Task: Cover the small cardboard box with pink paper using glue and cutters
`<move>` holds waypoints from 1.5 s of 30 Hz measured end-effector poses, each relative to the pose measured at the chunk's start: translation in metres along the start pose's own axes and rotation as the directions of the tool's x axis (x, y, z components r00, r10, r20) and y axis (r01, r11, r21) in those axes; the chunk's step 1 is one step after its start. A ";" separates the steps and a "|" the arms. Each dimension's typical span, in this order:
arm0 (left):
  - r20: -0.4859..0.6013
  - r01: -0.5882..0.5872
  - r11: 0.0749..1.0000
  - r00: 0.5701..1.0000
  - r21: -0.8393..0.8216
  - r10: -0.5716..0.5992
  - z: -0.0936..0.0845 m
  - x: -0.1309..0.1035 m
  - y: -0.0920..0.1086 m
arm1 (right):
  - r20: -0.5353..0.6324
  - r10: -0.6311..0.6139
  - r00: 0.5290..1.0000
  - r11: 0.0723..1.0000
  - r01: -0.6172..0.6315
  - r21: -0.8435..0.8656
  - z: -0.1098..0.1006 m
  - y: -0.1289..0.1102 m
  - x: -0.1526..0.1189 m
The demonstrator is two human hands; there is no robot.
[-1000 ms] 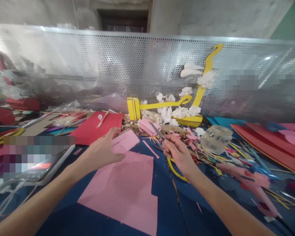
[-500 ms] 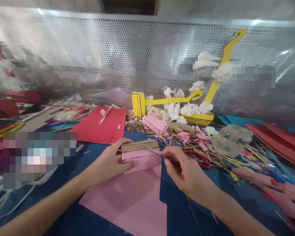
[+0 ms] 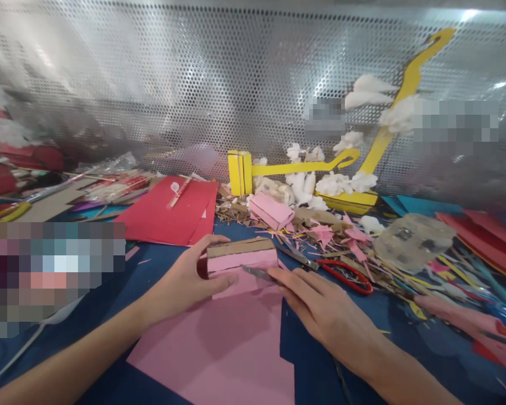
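Observation:
My left hand [image 3: 194, 275] grips the left end of a small box [image 3: 242, 259] covered in pink paper, with a brown cardboard strip along its top. In my right hand [image 3: 312, 298] is a pointed metal blade [image 3: 257, 273], its handle hidden by the fingers. The blade lies against the pink front face of the box, its tip pointing left. Below the box, a large pink sheet [image 3: 227, 349] with a notched right edge lies on the dark blue table.
Red-handled scissors [image 3: 349, 275] lie right of the box. Behind are red sheets [image 3: 168, 211], another pink box [image 3: 272, 211], paper scraps and a yellow block [image 3: 240, 173]. A clear plastic piece [image 3: 413, 242] sits right, before a perforated metal panel [image 3: 236, 84].
The blade has moved down from the cardboard strip onto the pink face, and my right hand has turned flatter. The view has shifted slightly. My left hand keeps its hold.

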State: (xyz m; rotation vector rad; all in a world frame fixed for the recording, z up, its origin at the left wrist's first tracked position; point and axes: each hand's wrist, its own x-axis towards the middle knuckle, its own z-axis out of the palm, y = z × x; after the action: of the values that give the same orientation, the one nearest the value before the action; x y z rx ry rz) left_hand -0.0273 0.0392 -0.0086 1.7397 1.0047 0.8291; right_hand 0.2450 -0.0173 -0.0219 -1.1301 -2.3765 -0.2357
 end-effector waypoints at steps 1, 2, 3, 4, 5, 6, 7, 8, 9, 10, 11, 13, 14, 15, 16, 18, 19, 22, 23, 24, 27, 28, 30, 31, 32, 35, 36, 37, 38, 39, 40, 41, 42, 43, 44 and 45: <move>0.005 0.001 1.000 1.000 -0.011 -0.001 0.000 0.000 0.000 | -0.006 0.015 1.000 1.000 -0.015 0.005 0.001 -0.001 0.000; 0.007 -0.002 1.000 1.000 -0.017 0.002 0.000 0.001 -0.001 | -0.011 0.033 0.999 0.999 -0.033 0.013 0.001 -0.002 0.000; 0.006 -0.006 1.000 1.000 -0.015 0.006 0.000 0.001 -0.001 | -0.013 0.045 0.999 0.999 -0.045 0.023 0.001 -0.003 0.001; 0.000 -0.009 1.000 1.000 -0.007 0.009 0.001 0.001 -0.001 | -0.015 0.047 0.999 0.998 -0.047 0.032 0.001 -0.005 0.001; -0.008 -0.012 1.000 1.000 0.003 0.012 0.001 0.001 -0.001 | -0.022 0.043 0.999 0.998 -0.042 0.040 0.001 -0.006 0.002; -0.015 -0.013 1.000 1.000 0.010 0.013 0.001 0.002 -0.001 | -0.032 0.035 0.999 0.998 -0.034 0.045 0.001 -0.008 0.002; -0.021 -0.012 1.000 1.000 0.013 0.012 0.001 0.002 0.000 | -0.038 0.030 0.999 0.999 -0.029 0.045 0.001 -0.010 0.003; -0.025 -0.010 1.000 1.000 0.011 0.010 0.002 0.001 0.001 | -0.045 0.027 0.999 0.999 -0.025 0.039 0.001 -0.011 0.003; -0.027 -0.011 1.000 1.000 0.006 0.011 0.002 0.001 0.001 | -0.049 0.025 0.998 0.999 -0.023 0.029 0.001 -0.012 0.002; -0.029 -0.015 1.000 0.999 -0.002 0.015 0.003 0.001 0.002 | -0.050 0.024 0.998 1.000 -0.023 0.018 0.001 -0.012 0.002; -0.031 -0.018 1.000 0.999 -0.009 0.018 0.003 0.001 0.003 | -0.052 0.021 0.998 1.000 -0.021 0.008 0.001 -0.012 0.001; -0.032 -0.014 1.000 0.999 -0.019 0.013 0.004 0.000 0.003 | -0.054 0.016 0.998 1.000 -0.017 -0.006 0.000 -0.011 0.000; -0.030 -0.010 1.000 0.999 -0.024 0.009 0.004 0.000 0.003 | -0.052 0.013 0.999 1.000 -0.013 -0.006 0.000 -0.010 0.000; -0.029 -0.006 1.000 1.000 -0.030 0.005 0.004 0.001 0.003 | -0.050 0.010 0.999 1.000 -0.011 -0.004 -0.001 -0.009 0.000; -0.026 -0.004 0.999 1.000 -0.034 0.003 0.004 0.001 0.002 | -0.048 0.010 0.999 1.000 -0.010 -0.002 -0.002 -0.008 -0.001; -0.028 -0.009 0.999 1.000 -0.032 0.008 0.003 0.001 0.001 | -0.046 0.006 0.999 1.000 -0.006 -0.003 -0.004 -0.007 0.000; -0.030 -0.012 1.000 0.999 -0.028 0.011 0.003 0.001 0.000 | -0.046 0.005 0.999 1.000 -0.006 -0.007 -0.004 -0.007 0.000; -0.034 0.000 1.000 0.999 -0.021 -0.001 0.003 0.001 -0.001 | -0.057 0.013 0.998 1.000 -0.015 -0.019 -0.004 -0.009 0.000; -0.036 0.004 1.000 0.999 -0.023 -0.005 0.004 0.001 -0.001 | -0.059 0.017 0.998 1.000 -0.018 -0.022 -0.002 -0.010 0.000; -0.036 0.004 1.000 0.999 -0.023 -0.005 0.004 0.001 0.000 | -0.061 0.019 0.998 0.999 -0.021 -0.024 -0.001 -0.011 0.000; -0.043 -0.014 1.000 0.999 -0.016 0.013 0.004 0.001 -0.001 | -0.051 0.007 0.999 0.999 -0.008 -0.032 0.004 -0.014 0.000; -0.045 -0.018 1.000 0.999 -0.017 0.017 0.004 0.001 -0.001 | -0.046 0.002 0.999 0.999 -0.004 -0.040 0.004 -0.014 -0.001; -0.043 -0.019 1.000 0.999 -0.022 0.018 0.004 0.002 -0.002 | -0.033 -0.008 0.999 0.998 0.006 -0.058 0.003 -0.013 -0.002; -0.040 -0.014 1.000 0.999 -0.023 0.013 0.004 0.002 -0.003 | -0.027 -0.014 1.000 0.998 0.012 -0.066 0.002 -0.011 -0.003; -0.038 -0.009 1.000 0.999 -0.020 0.008 0.004 0.002 -0.003 | -0.021 -0.017 1.000 0.997 0.015 -0.070 0.000 -0.009 -0.004; -0.050 0.004 1.000 0.999 -0.001 -0.004 0.003 0.001 -0.004 | -0.001 -0.001 1.000 0.998 0.001 -0.061 -0.004 -0.006 -0.006; -0.056 0.006 1.000 0.998 0.003 -0.006 0.003 0.001 -0.004 | -0.003 0.008 1.000 0.998 -0.008 -0.056 -0.005 -0.005 -0.006; -0.060 0.005 1.000 0.998 0.004 -0.005 0.003 0.001 -0.003 | -0.011 0.010 1.000 0.999 -0.011 -0.052 -0.005 -0.006 -0.005; -0.059 0.004 1.000 0.998 0.003 -0.004 0.004 0.001 -0.003 | -0.021 0.009 1.000 0.999 -0.010 -0.051 -0.004 -0.007 -0.005; -0.057 0.001 1.000 0.998 0.001 -0.001 0.004 0.001 -0.003 | -0.032 -0.001 1.000 0.999 -0.001 -0.054 -0.004 -0.008 -0.004; -0.056 -0.005 1.000 0.998 -0.002 0.005 0.004 0.001 -0.003 | -0.036 -0.010 0.999 0.998 0.007 -0.059 -0.003 -0.010 -0.004; -0.056 -0.012 1.000 0.998 -0.003 0.012 0.005 0.001 -0.003 | -0.037 -0.018 0.999 0.998 0.016 -0.065 -0.002 -0.011 -0.003; -0.058 -0.014 1.000 0.998 -0.001 0.014 0.005 0.001 -0.003 | -0.034 -0.025 0.999 0.997 0.023 -0.072 -0.001 -0.011 -0.003; -0.063 -0.011 1.000 0.998 0.003 0.011 0.005 0.001 -0.003 | -0.029 -0.028 0.999 0.996 0.025 -0.081 -0.001 -0.010 -0.003; -0.067 -0.004 1.000 0.998 0.007 0.005 0.005 0.001 -0.003 | -0.021 -0.031 0.999 0.995 0.029 -0.093 -0.002 -0.009 -0.003; -0.070 0.005 1.000 0.998 0.009 -0.004 0.005 0.001 -0.004 | -0.013 -0.037 0.999 0.993 0.035 -0.111 -0.003 -0.007 -0.003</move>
State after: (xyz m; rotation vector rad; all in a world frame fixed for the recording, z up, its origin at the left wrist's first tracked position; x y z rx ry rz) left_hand -0.0238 0.0394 -0.0134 1.7255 1.0599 0.8893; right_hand 0.2424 -0.0249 -0.0201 -1.1318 -2.3979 -0.3906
